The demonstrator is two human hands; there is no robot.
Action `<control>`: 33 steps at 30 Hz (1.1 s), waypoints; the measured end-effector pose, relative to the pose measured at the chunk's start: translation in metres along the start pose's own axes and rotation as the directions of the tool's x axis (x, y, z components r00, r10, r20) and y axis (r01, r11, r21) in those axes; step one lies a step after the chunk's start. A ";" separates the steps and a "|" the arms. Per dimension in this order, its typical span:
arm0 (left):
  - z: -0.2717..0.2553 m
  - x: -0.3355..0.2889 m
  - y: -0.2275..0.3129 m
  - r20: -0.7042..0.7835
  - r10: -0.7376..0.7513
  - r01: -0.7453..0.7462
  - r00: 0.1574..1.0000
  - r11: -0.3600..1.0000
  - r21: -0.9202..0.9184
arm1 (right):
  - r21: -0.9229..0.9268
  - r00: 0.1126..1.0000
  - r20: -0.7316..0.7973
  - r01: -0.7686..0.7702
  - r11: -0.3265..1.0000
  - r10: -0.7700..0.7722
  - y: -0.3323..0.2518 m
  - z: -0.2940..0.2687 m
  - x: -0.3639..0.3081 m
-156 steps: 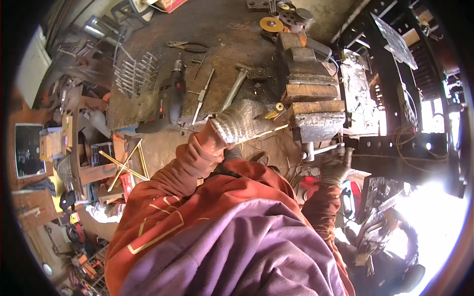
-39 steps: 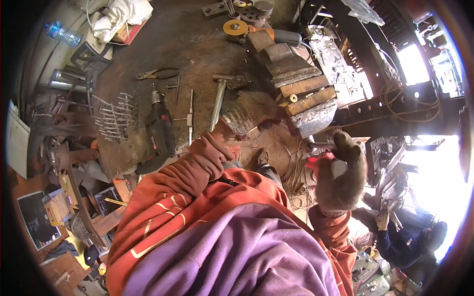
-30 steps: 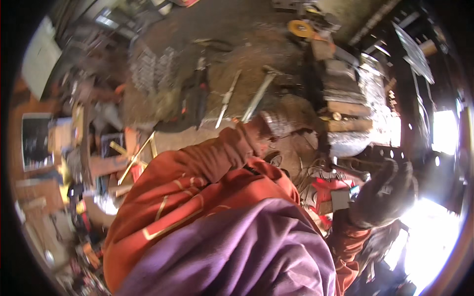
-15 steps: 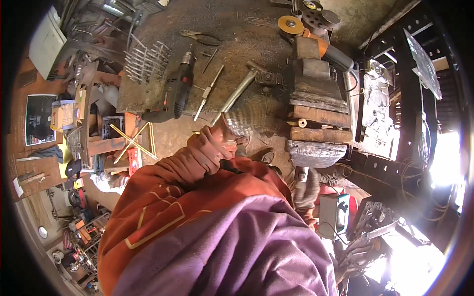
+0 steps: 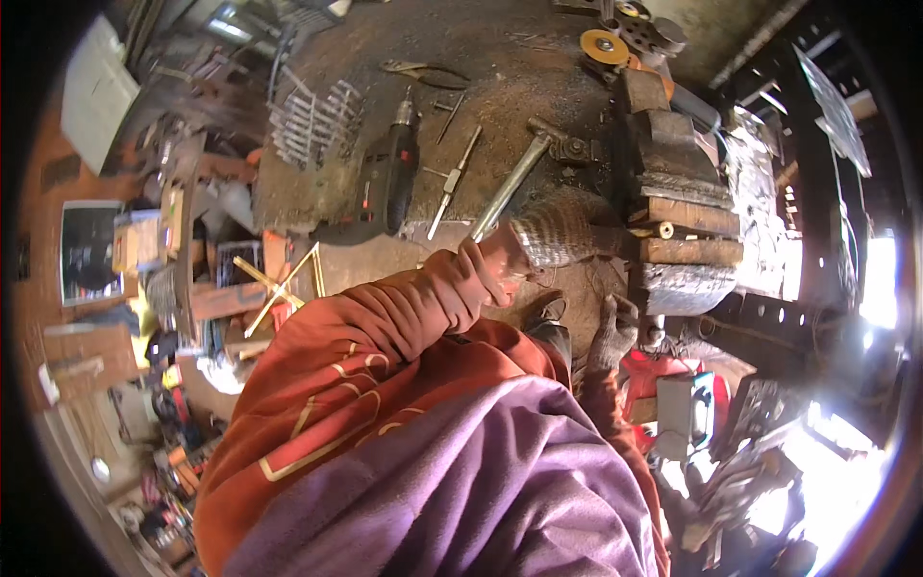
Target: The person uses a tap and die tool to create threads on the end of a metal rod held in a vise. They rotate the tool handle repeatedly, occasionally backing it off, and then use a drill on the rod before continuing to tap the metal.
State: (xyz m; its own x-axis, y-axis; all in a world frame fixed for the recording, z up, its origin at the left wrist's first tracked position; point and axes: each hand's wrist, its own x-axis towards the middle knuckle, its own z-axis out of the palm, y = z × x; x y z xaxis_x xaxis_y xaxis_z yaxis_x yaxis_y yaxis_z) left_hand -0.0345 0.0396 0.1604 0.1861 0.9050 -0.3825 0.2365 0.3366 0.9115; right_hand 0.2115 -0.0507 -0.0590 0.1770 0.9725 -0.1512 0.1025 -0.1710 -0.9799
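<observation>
Left of the vise, my gloved left hand points toward the brass-coloured piece between its wooden blocks, which probably cushion it; my right hand is at its lower left. Whether either grips, I cannot tell.

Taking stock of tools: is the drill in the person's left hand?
No, the drill lies on the workbench, apart from the gloved left hand.
</observation>
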 end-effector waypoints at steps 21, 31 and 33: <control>-0.232 -0.079 -0.125 -0.536 -0.115 0.386 0.836 0.818 0.426 | 0.566 0.867 -0.205 -0.274 0.777 0.455 -0.097 0.137 -0.102; -0.207 -0.148 -0.125 -0.456 -0.307 0.065 0.835 0.879 -0.473 | -0.342 0.940 -0.005 0.319 0.884 -0.341 -0.162 0.075 -0.151; -0.175 -0.161 -0.083 -0.558 -0.105 -0.163 0.823 0.897 -0.410 | -0.184 0.825 0.467 0.443 0.877 -0.319 -0.214 0.077 -0.147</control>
State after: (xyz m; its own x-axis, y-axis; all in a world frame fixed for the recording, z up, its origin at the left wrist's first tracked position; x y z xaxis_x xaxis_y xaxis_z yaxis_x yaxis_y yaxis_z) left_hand -0.2513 -0.0886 0.1733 -0.4033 0.8550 -0.3259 -0.2089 0.2608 0.9425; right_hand 0.0884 -0.1453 0.1630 -0.3433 0.9306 0.1273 0.3482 0.2520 -0.9029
